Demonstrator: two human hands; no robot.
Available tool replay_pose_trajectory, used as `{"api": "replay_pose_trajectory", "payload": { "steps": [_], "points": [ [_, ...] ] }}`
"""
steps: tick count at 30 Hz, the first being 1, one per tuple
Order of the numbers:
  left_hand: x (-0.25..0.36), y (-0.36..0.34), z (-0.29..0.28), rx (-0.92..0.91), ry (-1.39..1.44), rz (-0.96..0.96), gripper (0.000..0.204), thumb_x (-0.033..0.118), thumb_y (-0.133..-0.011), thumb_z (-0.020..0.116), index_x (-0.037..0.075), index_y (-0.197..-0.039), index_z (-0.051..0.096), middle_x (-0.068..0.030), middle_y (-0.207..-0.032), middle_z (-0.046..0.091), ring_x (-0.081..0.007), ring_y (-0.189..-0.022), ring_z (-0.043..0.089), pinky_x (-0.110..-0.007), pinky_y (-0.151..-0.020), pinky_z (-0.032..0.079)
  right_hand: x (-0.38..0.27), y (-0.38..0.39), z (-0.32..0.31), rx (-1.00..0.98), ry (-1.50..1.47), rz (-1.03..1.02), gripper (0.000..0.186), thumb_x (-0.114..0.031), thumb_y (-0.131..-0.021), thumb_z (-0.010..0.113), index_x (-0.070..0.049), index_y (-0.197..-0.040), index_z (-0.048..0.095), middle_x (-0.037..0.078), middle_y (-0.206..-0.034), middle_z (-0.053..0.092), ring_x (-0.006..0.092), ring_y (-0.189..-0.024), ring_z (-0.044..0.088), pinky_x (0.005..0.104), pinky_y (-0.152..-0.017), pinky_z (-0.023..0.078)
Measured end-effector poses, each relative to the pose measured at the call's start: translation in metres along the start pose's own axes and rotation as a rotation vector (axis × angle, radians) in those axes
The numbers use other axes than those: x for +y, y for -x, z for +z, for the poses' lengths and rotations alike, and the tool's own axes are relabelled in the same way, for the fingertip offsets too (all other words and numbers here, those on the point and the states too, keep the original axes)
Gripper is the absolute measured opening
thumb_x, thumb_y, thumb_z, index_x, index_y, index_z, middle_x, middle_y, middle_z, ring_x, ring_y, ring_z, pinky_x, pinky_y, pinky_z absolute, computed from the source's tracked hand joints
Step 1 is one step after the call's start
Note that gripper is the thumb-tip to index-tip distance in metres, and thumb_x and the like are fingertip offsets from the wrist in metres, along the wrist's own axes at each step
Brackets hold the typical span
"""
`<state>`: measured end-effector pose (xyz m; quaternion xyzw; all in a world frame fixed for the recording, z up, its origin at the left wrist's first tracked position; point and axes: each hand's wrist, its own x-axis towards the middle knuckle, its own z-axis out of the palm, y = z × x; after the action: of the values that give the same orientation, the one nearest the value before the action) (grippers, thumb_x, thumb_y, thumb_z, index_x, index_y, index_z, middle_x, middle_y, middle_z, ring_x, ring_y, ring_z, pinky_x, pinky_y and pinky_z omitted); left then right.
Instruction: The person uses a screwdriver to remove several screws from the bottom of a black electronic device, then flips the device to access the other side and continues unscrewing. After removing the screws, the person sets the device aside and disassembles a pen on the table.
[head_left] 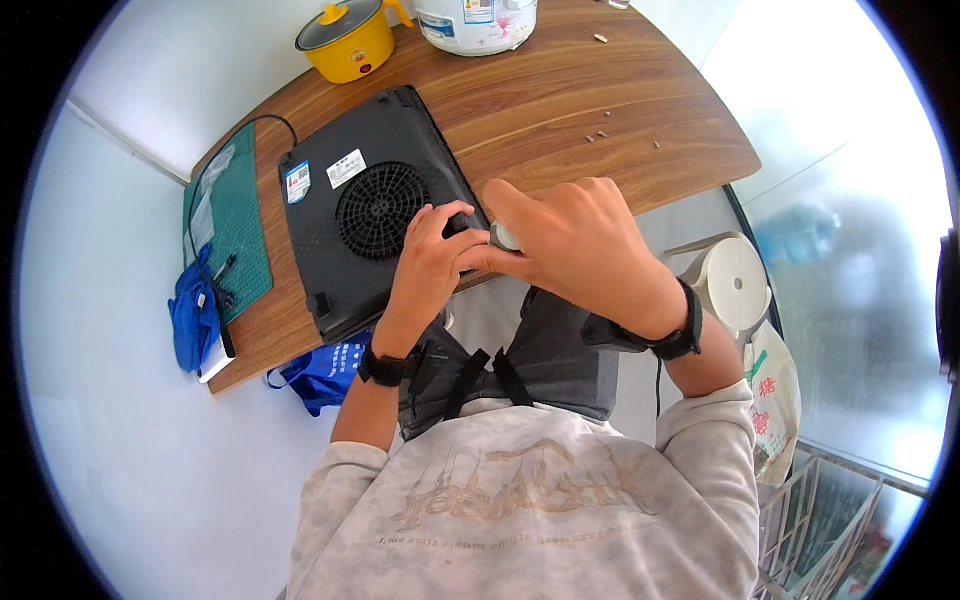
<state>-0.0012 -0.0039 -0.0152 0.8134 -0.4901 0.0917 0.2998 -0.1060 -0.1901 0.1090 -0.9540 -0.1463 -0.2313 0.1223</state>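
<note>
While the flat black plastic induction cooker (370,215) lies upside down on the brown wooden table (590,100), fan grille up, left hand (432,262) presses curled fingers on its near right corner. Right hand (580,245) closes around a small grey round-ended tool (503,238), tip hidden, likely a screwdriver. Judgement: keep the tool upright on the corner fastener, left hand pinning the casing flat. Yellow electric pot (348,40) and white rice cooker (478,22) sit at the far edge.
</note>
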Motion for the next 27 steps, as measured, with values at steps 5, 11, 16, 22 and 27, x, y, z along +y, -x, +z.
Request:
{"api": "replay_pose_trajectory", "payload": {
  "steps": [5, 11, 16, 22, 27],
  "points": [
    [0.006, -0.001, 0.0, 0.065, 0.051, -0.047, 0.034, -0.009, -0.084, 0.059, 0.013, -0.106, 0.075, -0.0104, -0.123, 0.062, -0.0334, -0.12, 0.059, -0.05, -0.116, 0.038, -0.001, 0.002, 0.005, 0.085, 0.067, 0.102, 0.05, -0.054, -0.087, 0.07, -0.006, -0.093, 0.059, 0.008, -0.049, 0.055, 0.0294, -0.049, 0.063, 0.0377, -0.046, 0.047],
    [0.005, -0.002, -0.003, 0.008, -0.003, -0.017, 0.038, -0.012, -0.083, 0.059, 0.014, -0.106, 0.075, -0.0093, -0.122, 0.062, -0.0329, -0.119, 0.059, -0.05, -0.117, 0.037, 0.006, 0.011, -0.006, 0.104, -0.274, 0.173, 0.048, -0.035, -0.081, 0.08, -0.006, -0.109, 0.053, 0.014, -0.096, 0.067, 0.0347, -0.069, 0.068, 0.0429, -0.058, 0.052],
    [0.002, -0.002, -0.001, 0.009, -0.015, -0.021, 0.04, -0.013, -0.081, 0.058, 0.014, -0.105, 0.074, -0.0093, -0.122, 0.062, -0.0327, -0.118, 0.059, -0.05, -0.117, 0.038, 0.014, 0.01, -0.005, 0.062, -0.443, 0.094, 0.038, -0.016, -0.085, 0.074, -0.006, -0.116, 0.054, 0.014, -0.111, 0.063, 0.0364, -0.079, 0.068, 0.0425, -0.067, 0.055],
    [0.007, -0.001, -0.002, 0.046, -0.008, -0.023, 0.041, -0.014, -0.08, 0.059, 0.014, -0.106, 0.073, -0.0096, -0.123, 0.062, -0.0325, -0.119, 0.058, -0.049, -0.117, 0.038, 0.009, 0.003, -0.008, 0.11, -0.411, 0.029, 0.032, -0.008, -0.089, 0.068, -0.006, -0.12, 0.061, 0.014, -0.103, 0.066, 0.0347, -0.081, 0.068, 0.0429, -0.07, 0.055],
    [0.004, 0.0, -0.001, 0.044, -0.009, -0.019, 0.042, -0.014, -0.079, 0.058, 0.014, -0.107, 0.072, -0.01, -0.124, 0.061, -0.0321, -0.12, 0.058, -0.05, -0.117, 0.038, 0.016, -0.005, -0.004, 0.09, -0.388, -0.006, 0.031, -0.013, -0.088, 0.072, -0.006, -0.117, 0.062, 0.014, -0.096, 0.069, 0.0342, -0.082, 0.069, 0.0424, -0.07, 0.055]
  ]
}}
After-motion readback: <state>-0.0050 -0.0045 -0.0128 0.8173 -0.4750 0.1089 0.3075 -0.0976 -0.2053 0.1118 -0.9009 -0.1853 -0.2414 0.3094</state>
